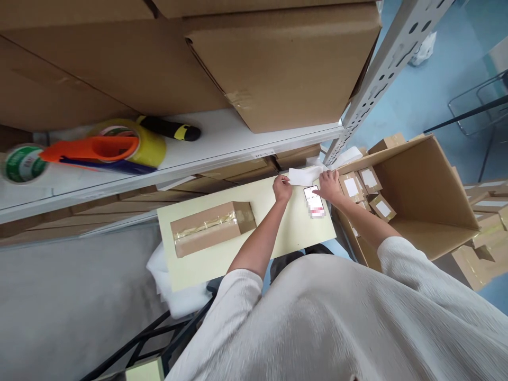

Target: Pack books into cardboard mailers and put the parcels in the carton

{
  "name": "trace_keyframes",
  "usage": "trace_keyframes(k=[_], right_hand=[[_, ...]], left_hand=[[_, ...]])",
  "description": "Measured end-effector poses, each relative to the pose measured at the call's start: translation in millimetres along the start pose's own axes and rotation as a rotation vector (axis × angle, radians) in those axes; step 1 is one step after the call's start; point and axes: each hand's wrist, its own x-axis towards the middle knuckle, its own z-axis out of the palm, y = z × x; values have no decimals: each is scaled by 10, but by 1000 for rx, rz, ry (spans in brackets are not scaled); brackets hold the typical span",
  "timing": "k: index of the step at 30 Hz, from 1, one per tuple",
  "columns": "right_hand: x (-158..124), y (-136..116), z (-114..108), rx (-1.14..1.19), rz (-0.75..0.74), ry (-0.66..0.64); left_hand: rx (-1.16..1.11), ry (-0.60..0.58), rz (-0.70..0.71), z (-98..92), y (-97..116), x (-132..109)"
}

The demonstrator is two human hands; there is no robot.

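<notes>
White paper (305,175) at the far edge of the counter (283,233)

Pinching its left end in the grip of the left hand (282,188); at the other end with the right hand (329,185), cannot tell whether gripping. Just beyond a phone (315,202), right of a taped box (210,228).

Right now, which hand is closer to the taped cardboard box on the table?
Left. The left hand is right of the taped cardboard box; the right hand is farther right, beside the smartphone.

On the shelf (234,127), an orange tool (83,148) lies beside a yellow tape roll (154,151) (cartons (286,69) sit nearby).
</notes>
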Motion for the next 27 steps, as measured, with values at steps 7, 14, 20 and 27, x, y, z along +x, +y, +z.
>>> trace_keyframes(k=[7, 14, 20, 27], right_hand=[[-7, -27, 66, -11, 9, 21], [-29, -26, -3, 77, 11, 14], [-62, -8, -113, 146, 2, 17], [-38, 2, -138, 139, 19, 46]], left_hand=[[20, 70, -48, -240, -94, 21], [2, 108, -111, -477, -128, 17], [-25, 147, -124, -664, -111, -28], [-12, 179, -132, -837, -30, -142]])
